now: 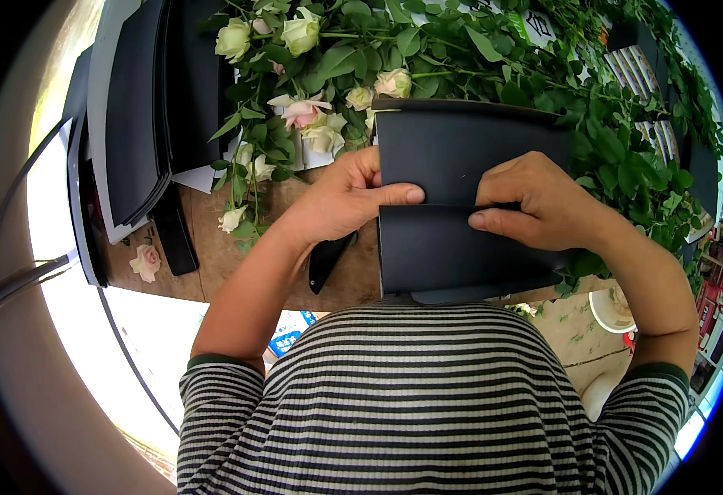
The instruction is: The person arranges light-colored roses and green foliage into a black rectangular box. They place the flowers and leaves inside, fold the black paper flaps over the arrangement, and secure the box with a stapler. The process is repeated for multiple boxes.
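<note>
A black cardboard sheet (470,148) lies before me at the table's front edge, close to my body. Across its middle runs a raised edge, where a lower black flap (442,247) is folded up over it. My left hand (352,195) grips the sheet's left side, thumb flat on top just above that edge and fingers partly hidden beneath. On the right, my right hand (522,201) pinches the flap's edge, with its thumb on the near side and curled fingers behind. A dark pointed object (330,263) rests under my left wrist, partly covered.
Leafy stems (460,59) with cream and pink roses (303,111) cover the table's far side and right. Stacked black sheets (135,111) stand at left, beside a flat black object (174,238) and a loose rose (146,262) on the wooden table (231,266). A white bucket (612,309) is lower right.
</note>
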